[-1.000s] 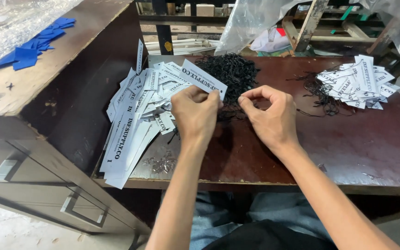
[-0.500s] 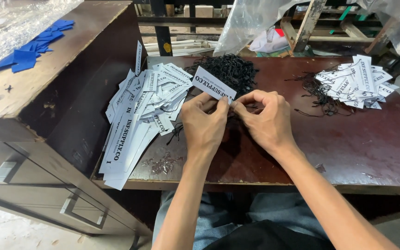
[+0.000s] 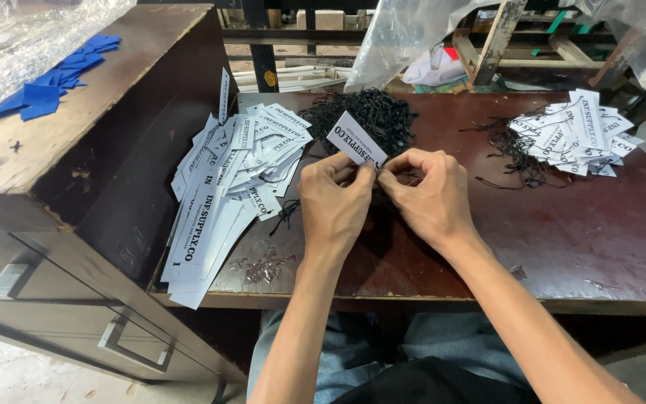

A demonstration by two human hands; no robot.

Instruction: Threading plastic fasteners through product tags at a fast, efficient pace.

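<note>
Pinching a white paper tag [image 3: 356,138] between the fingertips, the left hand [image 3: 336,200] and right hand [image 3: 429,196] meet above the dark wooden surface [image 3: 562,224], just before a heap of black strings [image 3: 368,114]. Loose white tags [image 3: 241,168] lie to the left.

Soft daylight from above, sharp focus, faint shadows, mild edge distortion

Head-worn view, steeply down, close

White rectangular tag [image 3: 356,138] pinched between hands; white tag heaps left [image 3: 237,161], right [image 3: 581,133].
</note>
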